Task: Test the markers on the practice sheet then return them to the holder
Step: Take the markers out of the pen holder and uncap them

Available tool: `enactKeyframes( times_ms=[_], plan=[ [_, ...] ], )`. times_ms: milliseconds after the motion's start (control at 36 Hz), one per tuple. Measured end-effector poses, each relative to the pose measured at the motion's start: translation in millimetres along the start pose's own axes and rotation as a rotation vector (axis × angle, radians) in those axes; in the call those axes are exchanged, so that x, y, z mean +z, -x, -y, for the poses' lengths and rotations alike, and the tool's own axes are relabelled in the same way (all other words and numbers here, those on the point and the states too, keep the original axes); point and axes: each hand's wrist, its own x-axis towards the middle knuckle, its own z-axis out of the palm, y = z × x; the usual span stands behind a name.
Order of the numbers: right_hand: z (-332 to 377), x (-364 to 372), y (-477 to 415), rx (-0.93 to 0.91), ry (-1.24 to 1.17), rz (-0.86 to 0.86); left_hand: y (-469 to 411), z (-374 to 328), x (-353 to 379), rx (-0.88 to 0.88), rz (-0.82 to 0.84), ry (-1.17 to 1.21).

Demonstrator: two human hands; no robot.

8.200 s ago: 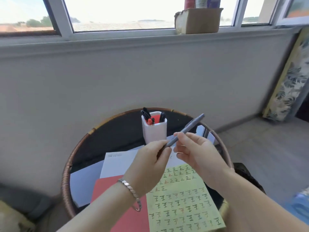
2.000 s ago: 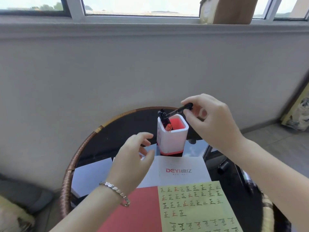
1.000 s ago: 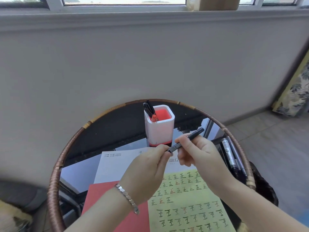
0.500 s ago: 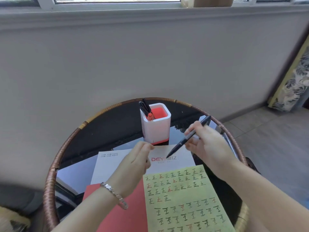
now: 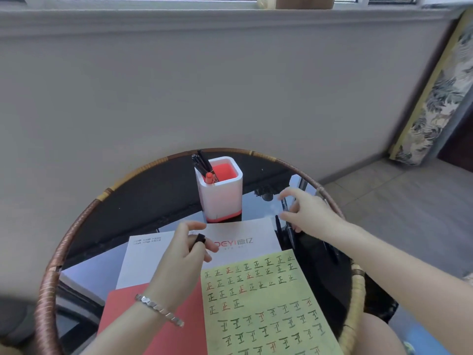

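The white holder with a red inside (image 5: pixel 220 198) stands at the back of the round glass table and holds black markers (image 5: pixel 201 162) and a red one (image 5: pixel 209 177). The yellow-green practice sheet (image 5: pixel 261 303), covered in black and red characters, lies at the front. Above the white paper, my left hand (image 5: pixel 179 262) pinches a small black cap (image 5: pixel 200 238). My right hand (image 5: pixel 305 213) reaches right with spread, blurred fingers over black markers (image 5: pixel 290 233) lying on the glass. I see no marker gripped in it.
A red sheet (image 5: pixel 122 311) and a white printed paper (image 5: pixel 143 260) lie under the practice sheet. The table's woven rim (image 5: pixel 51 275) curves round the glass. A grey wall rises just behind, and a patterned cushion (image 5: pixel 435 98) leans at the right.
My left hand pulled the cap off the black marker. My right hand carried the marker right and down to the markers on the glass, and its fingers have spread.
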Motion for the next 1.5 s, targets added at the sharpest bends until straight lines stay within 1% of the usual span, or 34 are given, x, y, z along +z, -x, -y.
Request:
enactKeyframes(
  times_ms=[111,194,306,389,472,611,694,806,917,1056,1194,1306,1417,1500],
  plan=[
    [-7,14,-4,-0.061,0.217,-0.003,4,-2,5,-0.009,0.022,-0.018],
    [-15,15,-6,-0.093,0.312,-0.031,7,-2,6,-0.016,0.024,-0.007],
    [-32,5,-5,-0.138,0.339,-0.047,4,-1,19,-0.022,0.05,-0.035],
    [-44,-1,-3,-0.131,0.376,-0.046,-3,-5,38,0.024,0.076,-0.107],
    [-53,-3,-2,-0.155,0.353,-0.034,-17,-13,66,0.077,0.092,-0.232],
    [-59,-3,1,-0.193,0.32,-0.046,-49,-27,116,0.138,0.136,-0.511],
    [-62,-2,1,-0.182,0.309,-0.035,-60,-32,136,0.178,0.174,-0.641],
    [-64,-2,1,-0.179,0.302,-0.03,-63,-33,144,0.181,0.232,-0.631],
    [-62,-2,1,-0.19,0.31,-0.025,-57,-30,131,0.223,0.222,-0.588],
    [-42,-3,2,-0.266,0.292,-0.098,-45,-22,84,0.251,0.103,-0.448],
    [13,4,0,-0.406,0.129,-0.174,-36,-11,21,0.236,-0.028,-0.419],
    [66,13,-6,-0.471,0.04,-0.204,-36,-1,-19,0.203,-0.122,-0.452],
    [105,23,-15,-0.436,-0.012,-0.234,-31,3,-41,0.187,-0.178,-0.461],
    [117,32,-25,-0.401,0.016,-0.249,-28,4,-48,0.208,-0.202,-0.453]
  ],
)
